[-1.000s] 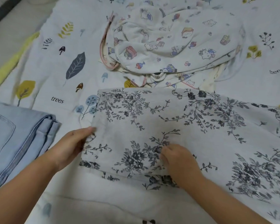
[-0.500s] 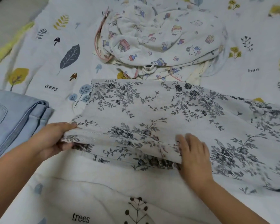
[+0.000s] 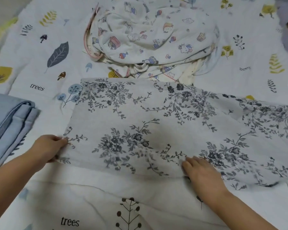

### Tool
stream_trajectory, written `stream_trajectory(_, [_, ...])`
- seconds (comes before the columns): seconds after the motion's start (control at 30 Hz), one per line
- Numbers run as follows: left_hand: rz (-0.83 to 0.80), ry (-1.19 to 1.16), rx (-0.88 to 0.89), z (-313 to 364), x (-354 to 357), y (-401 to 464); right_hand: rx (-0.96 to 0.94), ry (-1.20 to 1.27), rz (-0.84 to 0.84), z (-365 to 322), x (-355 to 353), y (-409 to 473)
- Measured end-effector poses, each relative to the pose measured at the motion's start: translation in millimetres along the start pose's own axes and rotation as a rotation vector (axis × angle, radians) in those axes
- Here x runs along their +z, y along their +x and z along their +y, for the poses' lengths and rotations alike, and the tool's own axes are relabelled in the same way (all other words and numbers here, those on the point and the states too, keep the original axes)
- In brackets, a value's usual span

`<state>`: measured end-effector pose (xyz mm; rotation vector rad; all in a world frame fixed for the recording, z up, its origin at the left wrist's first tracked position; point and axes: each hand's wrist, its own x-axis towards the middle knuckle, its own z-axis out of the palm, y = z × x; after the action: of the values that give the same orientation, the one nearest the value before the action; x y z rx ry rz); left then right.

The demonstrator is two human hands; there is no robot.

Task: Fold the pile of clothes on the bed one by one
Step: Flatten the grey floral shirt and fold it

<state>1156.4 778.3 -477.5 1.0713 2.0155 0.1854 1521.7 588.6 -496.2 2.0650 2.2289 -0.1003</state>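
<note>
**Floral cloth spread flat, 2 hands at its near edge**

The floral cloth (image 3: 156,123) lies spread on the bed (image 3: 40,63), between the heap of unfolded clothes (image 3: 148,39) behind it and the person; its right part runs out of view. It looks thin, light and limp, so it should drape and crease easily and slide little on the sheet. Corners and hems are the best places to take it, since a pinch mid-panel would only bunch it.

The left hand (image 3: 47,149) grips the near-left corner, fingers curled round the hem with the thumb on top. The right hand (image 3: 200,170) rests flat on the near edge, fingers fairly straight and together, pressing rather than grasping. Folded jeans (image 3: 8,120) sit at the left, apart from the cloth.
</note>
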Motion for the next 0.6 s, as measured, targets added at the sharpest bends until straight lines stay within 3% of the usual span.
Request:
stream_trajectory(0.13, [0.067, 0.146, 0.140, 5, 9, 6, 0.049, 0.052, -0.008, -9, 5, 3])
stream_trajectory(0.27, [0.304, 0.123, 0.274, 9, 6, 8, 0.109, 0.134, -0.045, -6, -19, 18])
stream_trajectory(0.33, [0.265, 0.266, 0.275, 3, 8, 10, 0.100, 0.195, -0.138, -4, -31, 23])
stream_trajectory(0.4, [0.145, 0.533, 0.220, 3, 11, 13, 0.016, 0.259, -0.369, -3, -36, 28])
stream_trajectory(0.47, [0.138, 0.569, 0.226, 15, 11, 20, 0.076, 0.389, -0.530, 2, -41, 39])
stream_trajectory(0.6, [0.215, 0.409, 0.309, 53, 14, 41, 0.375, 0.452, -0.144, 28, -63, 96])
